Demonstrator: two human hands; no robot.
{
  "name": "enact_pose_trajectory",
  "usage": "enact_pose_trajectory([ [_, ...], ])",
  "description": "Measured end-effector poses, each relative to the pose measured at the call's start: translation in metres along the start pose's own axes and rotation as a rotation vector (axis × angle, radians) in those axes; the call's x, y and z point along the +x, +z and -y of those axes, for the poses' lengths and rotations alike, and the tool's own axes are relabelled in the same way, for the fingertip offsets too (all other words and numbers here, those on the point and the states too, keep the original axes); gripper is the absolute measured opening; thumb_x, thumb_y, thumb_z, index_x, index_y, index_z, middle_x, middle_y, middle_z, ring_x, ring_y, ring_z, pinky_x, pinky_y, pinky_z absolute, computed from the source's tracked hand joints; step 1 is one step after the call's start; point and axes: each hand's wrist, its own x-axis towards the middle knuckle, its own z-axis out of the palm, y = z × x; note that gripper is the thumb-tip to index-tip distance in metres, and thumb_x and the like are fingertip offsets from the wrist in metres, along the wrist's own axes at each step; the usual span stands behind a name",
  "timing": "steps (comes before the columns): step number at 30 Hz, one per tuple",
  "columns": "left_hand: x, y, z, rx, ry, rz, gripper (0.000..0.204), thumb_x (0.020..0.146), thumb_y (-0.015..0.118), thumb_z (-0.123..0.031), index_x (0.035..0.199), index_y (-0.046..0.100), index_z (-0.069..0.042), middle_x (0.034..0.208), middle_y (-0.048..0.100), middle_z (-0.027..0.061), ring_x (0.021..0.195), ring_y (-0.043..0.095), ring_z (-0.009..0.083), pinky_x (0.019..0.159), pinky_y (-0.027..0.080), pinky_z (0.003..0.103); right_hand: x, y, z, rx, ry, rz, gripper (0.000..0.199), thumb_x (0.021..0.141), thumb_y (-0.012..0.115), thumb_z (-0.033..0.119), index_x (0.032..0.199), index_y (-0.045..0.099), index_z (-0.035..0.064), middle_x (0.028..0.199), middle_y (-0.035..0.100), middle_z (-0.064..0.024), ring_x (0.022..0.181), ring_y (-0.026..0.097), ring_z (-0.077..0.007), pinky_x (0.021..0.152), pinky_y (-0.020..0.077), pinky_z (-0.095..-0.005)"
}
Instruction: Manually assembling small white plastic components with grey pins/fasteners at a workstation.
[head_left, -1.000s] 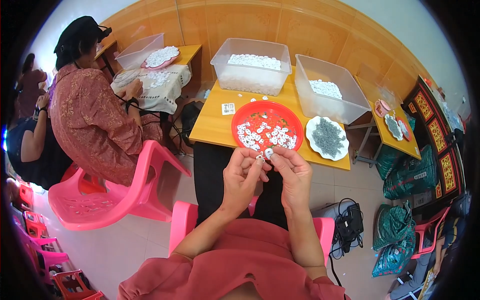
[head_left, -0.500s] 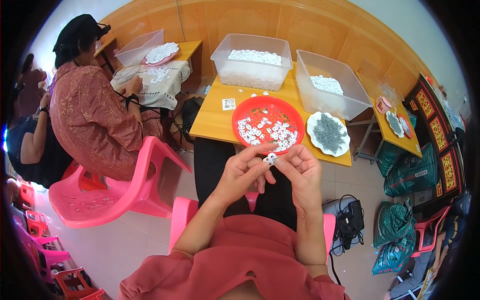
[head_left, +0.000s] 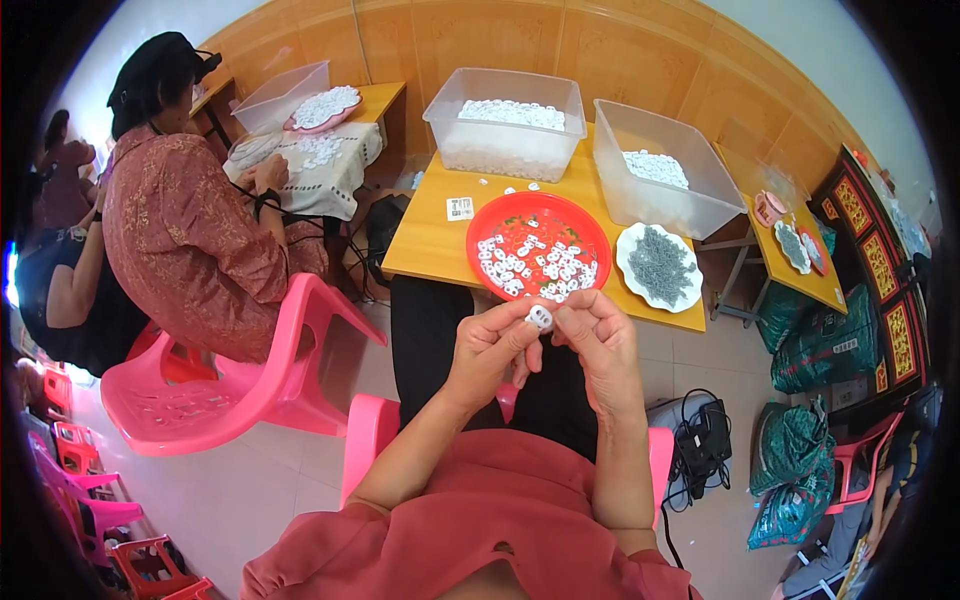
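Notes: wooden surface (head_left: pixel 425 245), yellow. Translucent plastic bins (head_left: pixel 470 150). Glossy round red tray (head_left: pixel 492 215) of white pieces (head_left: pixel 568 272); scalloped plate (head_left: pixel 627 245), bristly grey parts (head_left: pixel 660 268). Right hand (head_left: pixel 600 342): fingertips bunched, contents I can't tell. Left hand (head_left: pixel 488 352) pinches one two-holed piece (head_left: pixel 539 318), near the tray. Likely step: handling that single piece; next calls for steady fingertips.

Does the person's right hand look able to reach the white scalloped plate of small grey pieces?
Probably yes: the plate lies on the yellow-brown wooden table, just beyond the right hand, and nothing visible blocks the way between them.
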Motion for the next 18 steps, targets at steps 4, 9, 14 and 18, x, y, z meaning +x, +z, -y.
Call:
enact_pose_trajectory([
  [4,0.001,0.001,-0.004,-0.009,-0.012,-0.042,0.032,0.107,0.060,-0.013,0.135,0.066,0.001,0.068,0.065,0.0048,0.048,0.053,0.0065,0.043,0.041,0.020,0.000,0.005,0.002,-0.212,0.020,0.022,0.016,0.102,0.070,0.019,0.105,0.070,0.0033,0.089,0.067,0.0005,0.078,0.056,-0.0061,0.072,0.0447,-0.0217],
  [9,0.002,0.003,-0.008,0.168,0.070,0.013,0.033,0.108,0.059,-0.014,0.135,0.065,0.002,0.066,0.063,0.0029,0.048,0.051,0.0052,0.044,0.039,0.020,-0.001,-0.017,-0.008,-0.201,0.073,0.061,0.018,0.104,0.068,0.018,0.107,0.073,0.0007,0.093,0.068,0.0012,0.082,0.057,-0.0046,0.073,0.0442,-0.0216],
  [14,-0.001,0.001,-0.016,0.202,0.028,0.051,0.031,0.108,0.056,-0.010,0.134,0.067,0.002,0.069,0.064,0.0020,0.052,0.054,0.0051,0.048,0.042,0.020,-0.003,-0.002,0.001,-0.133,0.169,0.058,0.020,0.105,0.065,0.020,0.108,0.071,0.0016,0.087,0.063,0.0019,0.072,0.049,-0.0042,0.065,0.0382,-0.0212],
  [18,-0.002,0.004,-0.016,0.146,0.006,-0.002,0.030,0.108,0.059,-0.012,0.134,0.068,0.000,0.066,0.062,0.0005,0.053,0.053,0.0042,0.049,0.043,0.021,-0.004,0.003,0.003,-0.261,0.095,0.094,0.020,0.106,0.064,0.019,0.113,0.069,0.0014,0.088,0.064,0.0030,0.071,0.050,-0.0034,0.064,0.0382,-0.0208],
])
